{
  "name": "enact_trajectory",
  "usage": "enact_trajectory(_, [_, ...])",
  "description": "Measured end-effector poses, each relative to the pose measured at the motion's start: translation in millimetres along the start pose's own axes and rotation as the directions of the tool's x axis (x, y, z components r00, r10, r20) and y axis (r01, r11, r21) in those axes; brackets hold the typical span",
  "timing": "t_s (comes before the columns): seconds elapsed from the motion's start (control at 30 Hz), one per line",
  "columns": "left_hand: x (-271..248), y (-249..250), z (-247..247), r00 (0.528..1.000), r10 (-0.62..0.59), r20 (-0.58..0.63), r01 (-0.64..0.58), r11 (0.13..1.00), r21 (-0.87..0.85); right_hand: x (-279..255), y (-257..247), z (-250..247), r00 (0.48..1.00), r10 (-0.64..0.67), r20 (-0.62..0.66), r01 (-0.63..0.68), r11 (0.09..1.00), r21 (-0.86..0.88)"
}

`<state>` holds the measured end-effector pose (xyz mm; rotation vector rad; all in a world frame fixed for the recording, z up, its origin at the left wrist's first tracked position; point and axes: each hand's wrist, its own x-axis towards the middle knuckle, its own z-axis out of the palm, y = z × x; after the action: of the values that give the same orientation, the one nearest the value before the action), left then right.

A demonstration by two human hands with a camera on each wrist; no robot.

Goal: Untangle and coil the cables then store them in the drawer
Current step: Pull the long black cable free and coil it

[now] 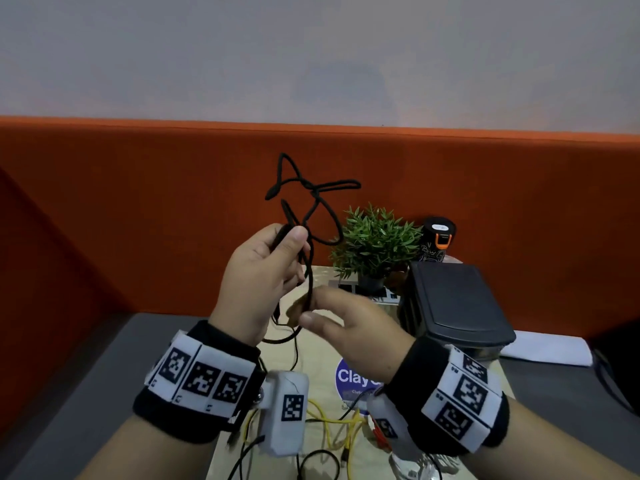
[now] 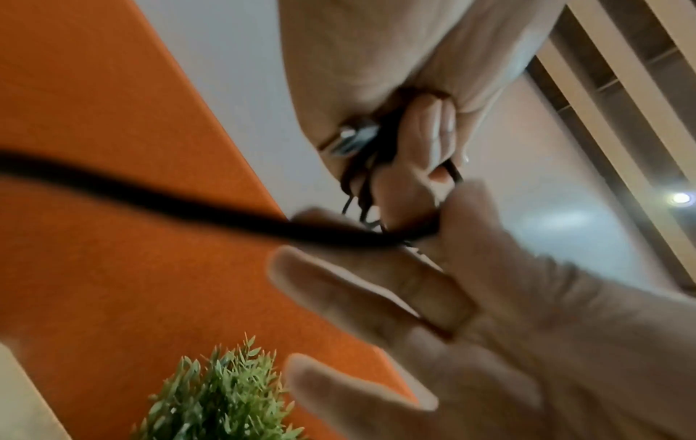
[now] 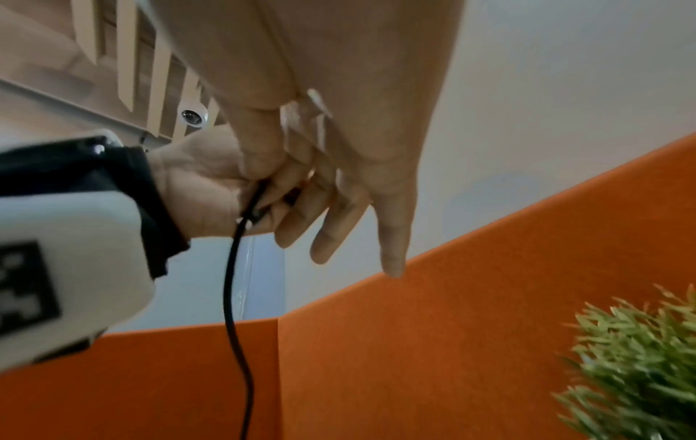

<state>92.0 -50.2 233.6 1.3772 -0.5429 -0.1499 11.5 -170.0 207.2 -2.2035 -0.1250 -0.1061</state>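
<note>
Left hand (image 1: 258, 278) fingers are clamping the tangled thin black cable (image 1: 309, 202) high so its loops hang free; right hand (image 1: 349, 327) fingers, spread apart, are guiding a strand.

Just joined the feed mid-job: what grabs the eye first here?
A tangled black cable held up before the orange partition, gripped in the left hand, while the right hand touches its hanging strand. Right of them stand a green potted plant and a black drawer box.

Black wristbands (image 1: 207, 407) carry white tag-printed panels (image 1: 464, 396) and white camera boxes (image 1: 287, 414).
</note>
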Motion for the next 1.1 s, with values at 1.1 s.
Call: enact_trajectory(1.1, [9, 12, -26, 0.927, 0.374, 0.031, -0.284, 0.646, 0.709, -8, 36, -59, 0.996, 0.084, -0.015, -0.086, 0.981, -0.173])
